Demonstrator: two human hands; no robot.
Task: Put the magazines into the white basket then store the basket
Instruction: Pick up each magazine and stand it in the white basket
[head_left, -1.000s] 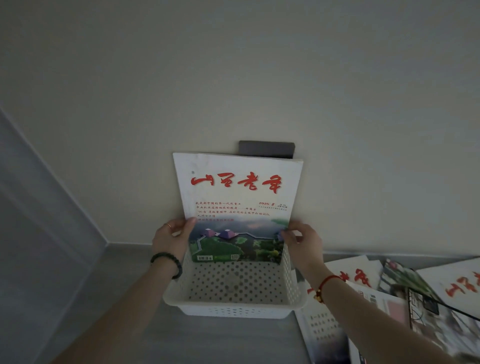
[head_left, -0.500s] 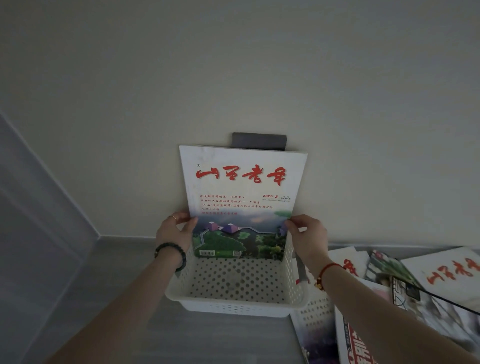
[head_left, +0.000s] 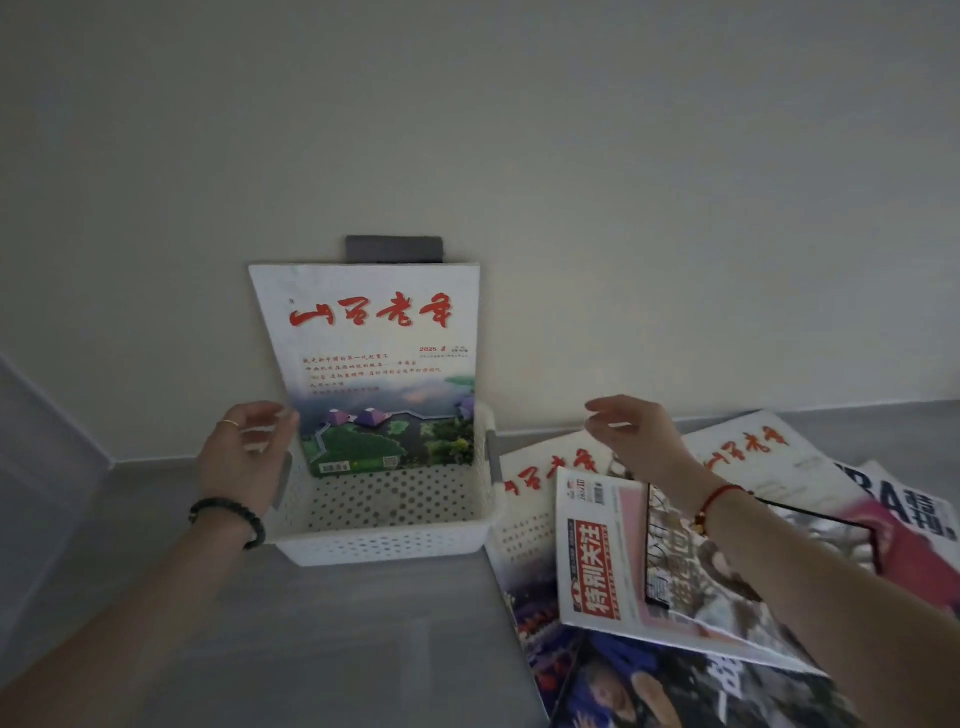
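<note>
Where the grey table (head_left: 322, 639) meets the pale wall, a translucent panel (head_left: 36, 447) is seen at the far left edge. Next to it, the left hand (head_left: 244, 457) is held loosely open, fingers curled and spread, with a ring on one finger and a dark beaded bracelet (head_left: 228, 519) worn at the wrist; its fingertips lie at the left edge of the upright magazine, and whether they actually touch the cover cannot be told. Nothing is gripped by it. The white basket (head_left: 384, 545), perforated with small holes, is set on the table just right of that hand. Inside it, the upright magazine (head_left: 374, 364) stands on its lower edge, leaned back against the wall, its white cover printed with red brush characters above a landscape picture. A dark rectangular plate (head_left: 395, 248) is fixed to the wall behind the magazine's top edge. Further right, the right hand (head_left: 631, 434) is raised clear of the basket, open and empty with fingers relaxed, a red cord bracelet (head_left: 719, 496) tied at the wrist. Beneath and beyond that forearm, a loose pile of magazines (head_left: 597, 561) is spread overlapping on the table, beside the basket's right wall, with more red-lettered covers visible.
</note>
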